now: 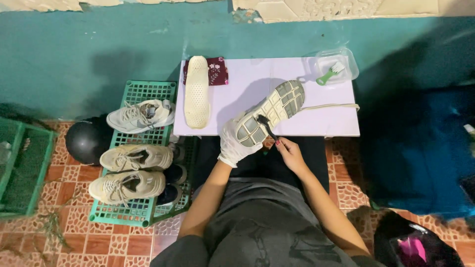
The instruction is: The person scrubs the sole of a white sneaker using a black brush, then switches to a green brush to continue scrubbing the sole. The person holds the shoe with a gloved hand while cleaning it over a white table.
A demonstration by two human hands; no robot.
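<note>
Seen from the head camera, a shoe (271,112) lies sole up at the near edge of the white desk (247,79), its long axis running diagonally: the heel points toward the person at lower left, the toe up and to the right. The left hand (235,143), in a white glove, is clasped around the heel end from below and to the left, holding it just over the desk's front edge. The right hand (289,152), bare, sits just right of the heel and pinches the handle of a small dark brush (267,126), whose head rests on the grey tread of the heel. A pale shoelace (329,106) trails from the toe toward the desk's right edge.

Beyond the shoe, the middle of the desk top shows bare surface. A cream insole (197,92) lies lengthwise along the left edge, with a dark floral cloth (217,70) beside its far end. A clear plastic container (336,64) with a green brush (330,74) stands at the far right corner. Left of the desk, a green plastic rack (143,207) on the tiled floor carries three pale sneakers (133,158), and a black helmet (86,141) sits just beside it.
</note>
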